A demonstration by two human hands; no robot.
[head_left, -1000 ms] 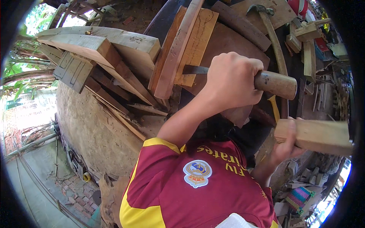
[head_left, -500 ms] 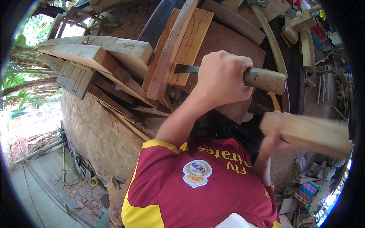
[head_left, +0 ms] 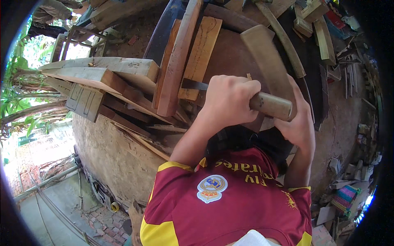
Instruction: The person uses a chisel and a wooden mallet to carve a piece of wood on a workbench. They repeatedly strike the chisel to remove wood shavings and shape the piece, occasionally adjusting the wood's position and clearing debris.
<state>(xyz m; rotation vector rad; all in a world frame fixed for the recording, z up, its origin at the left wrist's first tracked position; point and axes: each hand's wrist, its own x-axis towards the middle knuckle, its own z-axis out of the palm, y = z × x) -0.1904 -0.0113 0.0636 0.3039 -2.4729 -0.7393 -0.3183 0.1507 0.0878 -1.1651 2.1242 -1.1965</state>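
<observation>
Rough timbers (head_left: 94, 74) lean in a heap over the bare brown ground (head_left: 119, 164) of this cluttered workshop, with green leaves (head_left: 24, 82) and daylight beyond.

From the head view, the only one, I see the left hand (head_left: 230, 98) closed firmly around a chisel (head_left: 271, 105), blade pointing leftward, thick handle jutting out to the right. Its blade crosses the lower part of a yellowish board (head_left: 203, 53) marked with dark lines, its tip close beside a long reddish beam (head_left: 180, 61); whether the edge has bitten in, I cannot tell. The right hand (head_left: 301, 119) is wrapped around the lower end of a squared wooden block (head_left: 266, 61), which rises blurred behind the handle's end. They overlap from here, so touching or apart stays unclear. Beyond lies a hammer's curved wooden handle (head_left: 283, 39).

I'd judge the chisel rigid and fairly weighty, its worn handle perhaps a little slick in a sweaty palm; the fist belongs where it is, near the blade, leaving the butt free and fingers off the edge. That block looks solid and heavier, without a narrow grip, so it is best clasped low, fingers well around one end.
</observation>
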